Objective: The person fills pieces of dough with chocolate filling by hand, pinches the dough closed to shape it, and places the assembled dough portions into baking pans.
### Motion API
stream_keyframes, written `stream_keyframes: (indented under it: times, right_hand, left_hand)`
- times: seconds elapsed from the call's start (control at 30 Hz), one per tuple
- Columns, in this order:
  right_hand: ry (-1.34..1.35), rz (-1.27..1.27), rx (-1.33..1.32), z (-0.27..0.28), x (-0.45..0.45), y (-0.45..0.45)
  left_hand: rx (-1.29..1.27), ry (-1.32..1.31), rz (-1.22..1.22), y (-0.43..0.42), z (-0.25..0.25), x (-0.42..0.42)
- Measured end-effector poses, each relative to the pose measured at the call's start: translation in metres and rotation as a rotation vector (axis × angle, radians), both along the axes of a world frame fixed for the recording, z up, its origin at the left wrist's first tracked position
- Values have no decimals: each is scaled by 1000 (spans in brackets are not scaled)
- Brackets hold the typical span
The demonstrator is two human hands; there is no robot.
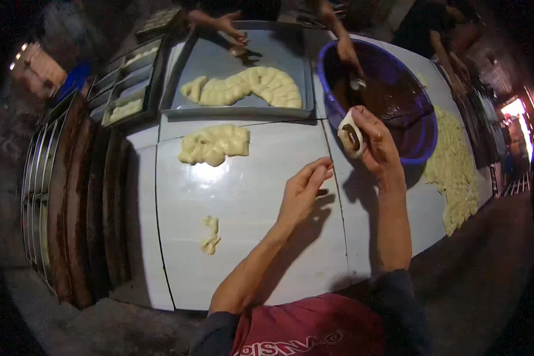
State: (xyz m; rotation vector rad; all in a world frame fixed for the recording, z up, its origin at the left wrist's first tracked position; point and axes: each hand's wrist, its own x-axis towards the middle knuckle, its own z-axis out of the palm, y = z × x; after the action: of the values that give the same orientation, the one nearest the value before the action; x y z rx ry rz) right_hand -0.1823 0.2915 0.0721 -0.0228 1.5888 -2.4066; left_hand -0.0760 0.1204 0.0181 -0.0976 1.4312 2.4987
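My right hand (378, 142) holds a flattened piece of pale dough (351, 135) with glossy brown filling in its middle, raised at the near left rim of the blue-purple tub (424, 155). Dark brown filling (391, 98) lies in that tub. Over the white table, my left hand (305, 190) is closed, thumb against fingers; a small dark end shows beneath it, too unclear to name. Left of it lie a lump of dough (216, 144) and a small dough scrap (210, 235).
A metal tray (219, 53) at the back holds shaped dough pieces (249, 88). Another person's hand (226, 26) is over it; another hand (349, 56) reaches into the tub. Dough pieces (457, 178) cover the right side. Stacked trays (71, 196) stand left.
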Motion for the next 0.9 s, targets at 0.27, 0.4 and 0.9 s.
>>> stream_keyframes:
  times: [0.27,0.4,0.9]
  right_hand:
    - [-22,254,-67,-47,68,-79]
    - [376,197,494,-58,102,-117]
    - [72,223,364,-50,132,-153]
  left_hand:
    - [156,-148,246,-61,-30,20]
    - [170,-144,352,-92,-39,39]
    - [55,-224,394,-128,-25,46]
